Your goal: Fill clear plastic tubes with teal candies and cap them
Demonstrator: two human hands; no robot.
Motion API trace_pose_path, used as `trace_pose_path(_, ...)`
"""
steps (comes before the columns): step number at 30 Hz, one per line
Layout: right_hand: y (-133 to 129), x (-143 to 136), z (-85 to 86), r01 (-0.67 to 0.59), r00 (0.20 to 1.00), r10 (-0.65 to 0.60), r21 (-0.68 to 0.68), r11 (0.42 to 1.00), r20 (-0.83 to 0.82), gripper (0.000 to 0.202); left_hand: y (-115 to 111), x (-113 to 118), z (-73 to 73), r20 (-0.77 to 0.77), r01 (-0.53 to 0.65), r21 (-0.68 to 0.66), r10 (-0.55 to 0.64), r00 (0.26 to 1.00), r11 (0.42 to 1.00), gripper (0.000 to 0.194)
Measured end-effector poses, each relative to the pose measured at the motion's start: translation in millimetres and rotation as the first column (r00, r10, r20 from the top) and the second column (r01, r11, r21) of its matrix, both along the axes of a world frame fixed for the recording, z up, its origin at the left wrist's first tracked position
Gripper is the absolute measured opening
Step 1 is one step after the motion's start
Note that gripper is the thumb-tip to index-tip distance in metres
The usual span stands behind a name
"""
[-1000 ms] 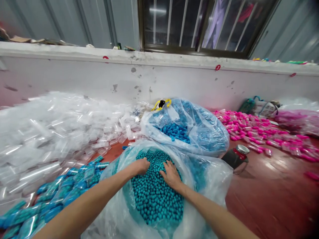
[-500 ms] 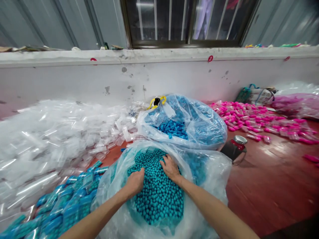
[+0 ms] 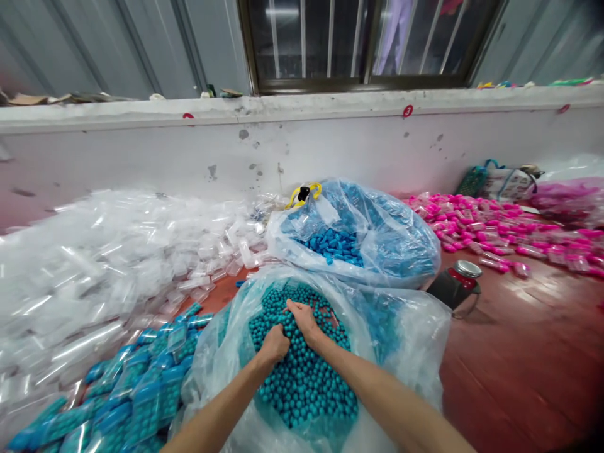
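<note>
Many small round teal beads (image 3: pixel 302 377) fill an opened clear plastic bag (image 3: pixel 217 352) in front of me. My left hand (image 3: pixel 275 344) is closed over the beads near the middle of the bag; what it holds, if anything, is hidden. Just above and to its right, my right hand (image 3: pixel 302 319) has its fingers drawn together over the beads, and anything between them is too small to make out. To the right of that hand, a patch with fewer beads shows something reddish.
Behind lies a bag of blue pieces (image 3: pixel 335 245). Clear containers (image 3: pixel 117 251) pile up at left, above bead-filled ones (image 3: pixel 155 384). Pink containers (image 3: pixel 491 226) spread at right, near a jar with a metal lid (image 3: pixel 460 282). A white wall (image 3: pixel 330 145) runs behind.
My right hand has moved left, close to my left hand, and its fingers have drawn together. A sparser patch of beads now shows to its right. The view has shifted slightly.
</note>
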State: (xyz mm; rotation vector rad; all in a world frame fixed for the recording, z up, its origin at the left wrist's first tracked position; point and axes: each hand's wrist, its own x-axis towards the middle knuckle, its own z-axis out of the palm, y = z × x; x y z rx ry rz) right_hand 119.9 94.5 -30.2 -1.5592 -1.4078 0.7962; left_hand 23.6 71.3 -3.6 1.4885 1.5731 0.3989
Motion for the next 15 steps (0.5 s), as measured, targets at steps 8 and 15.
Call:
trace_pose_path(8,-25,38,12.3,-0.047,0.979,0.056,-0.05,0.998,0.197,0.033,-26,-15,7.7,0.553,-0.028,-0.209,0.141,0.821,0.978,0.032)
trace_pose_path(15,-34,85,8.3,0.212,0.806,-0.101,-0.125,0.969,0.583,0.036,-30,-19,4.7,0.709,0.019,-0.311,0.219,0.67,0.95,0.045)
